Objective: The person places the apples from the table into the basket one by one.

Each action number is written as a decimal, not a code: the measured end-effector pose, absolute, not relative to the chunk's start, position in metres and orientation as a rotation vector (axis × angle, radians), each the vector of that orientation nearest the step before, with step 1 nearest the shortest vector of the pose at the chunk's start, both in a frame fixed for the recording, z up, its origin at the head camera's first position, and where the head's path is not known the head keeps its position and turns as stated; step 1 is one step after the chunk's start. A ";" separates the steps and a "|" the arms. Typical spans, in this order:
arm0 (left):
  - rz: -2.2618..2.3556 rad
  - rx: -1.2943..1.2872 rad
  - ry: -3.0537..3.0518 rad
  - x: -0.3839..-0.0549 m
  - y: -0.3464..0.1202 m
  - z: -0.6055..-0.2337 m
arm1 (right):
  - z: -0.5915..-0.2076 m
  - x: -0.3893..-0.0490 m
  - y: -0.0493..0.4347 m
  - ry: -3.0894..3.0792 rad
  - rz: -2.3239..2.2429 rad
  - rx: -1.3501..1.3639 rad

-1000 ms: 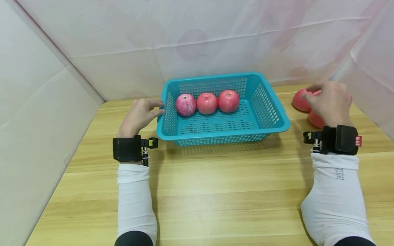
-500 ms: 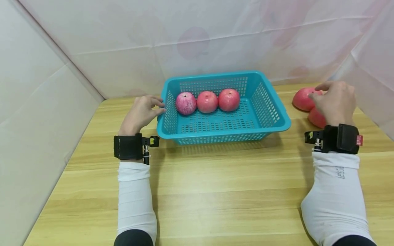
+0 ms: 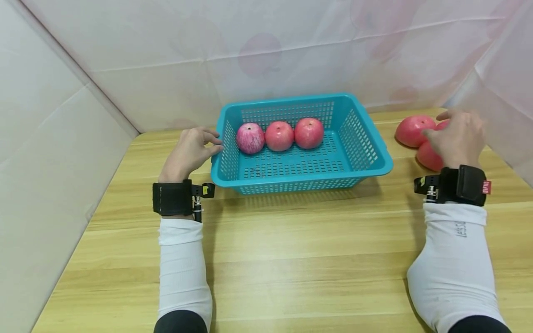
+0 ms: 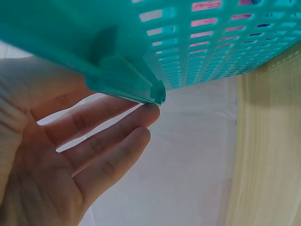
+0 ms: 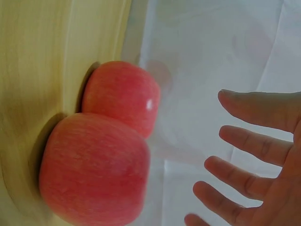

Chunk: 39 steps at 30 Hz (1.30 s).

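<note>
A blue plastic basket (image 3: 300, 181) stands on the table with three apples in a row inside: a streaked purple-red apple (image 3: 250, 138), a pink-red apple (image 3: 279, 136) and another red apple (image 3: 309, 133). At its left rim is my left hand (image 3: 188, 155), fingers fairly straight and fingertips touching the rim's outer lip (image 4: 127, 80). My right hand (image 3: 460, 138) hovers over apples at the right, fingers spread and apart from them in the right wrist view. Beneath it lie a red apple (image 3: 415, 131) and a second apple (image 3: 430, 156); part of a third shows behind the hand.
The wooden table (image 3: 291, 259) extends in front of the basket. A pale cloth wall (image 3: 291, 55) rises just behind it. Another pale wall (image 3: 50, 152) borders the table on the left, and cloth also closes the right side.
My right hand has shifted slightly to the right over the apples, uncovering more of them. The left hand has stayed at the basket's rim, and the apples have not visibly moved.
</note>
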<state>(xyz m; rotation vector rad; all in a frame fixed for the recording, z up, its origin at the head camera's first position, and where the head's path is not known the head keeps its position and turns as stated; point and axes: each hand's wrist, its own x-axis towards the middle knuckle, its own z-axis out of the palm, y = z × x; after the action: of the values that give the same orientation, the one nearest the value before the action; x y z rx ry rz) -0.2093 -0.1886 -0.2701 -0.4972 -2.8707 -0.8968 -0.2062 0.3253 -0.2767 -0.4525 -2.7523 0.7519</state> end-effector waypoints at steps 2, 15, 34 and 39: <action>-0.894 -0.499 -2.869 -0.209 -0.189 -0.270 | -0.277 -0.206 0.326 -2.774 0.744 -0.473; -0.906 -0.465 -2.888 -0.209 -0.189 -0.269 | -0.285 -0.208 0.333 -2.798 0.782 -0.560; -0.911 -0.486 -2.876 -0.211 -0.189 -0.270 | -0.300 -0.209 0.345 -2.829 0.798 -0.555; -0.909 -0.485 -2.877 -0.211 -0.188 -0.270 | -0.304 -0.210 0.348 -2.848 0.786 -0.555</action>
<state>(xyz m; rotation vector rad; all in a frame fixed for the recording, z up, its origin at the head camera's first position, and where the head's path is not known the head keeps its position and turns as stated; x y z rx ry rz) -0.2108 -0.1884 -0.2699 -0.4850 -2.8769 -0.9092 -0.2104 0.3477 -0.3040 -0.5554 -2.8482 0.7863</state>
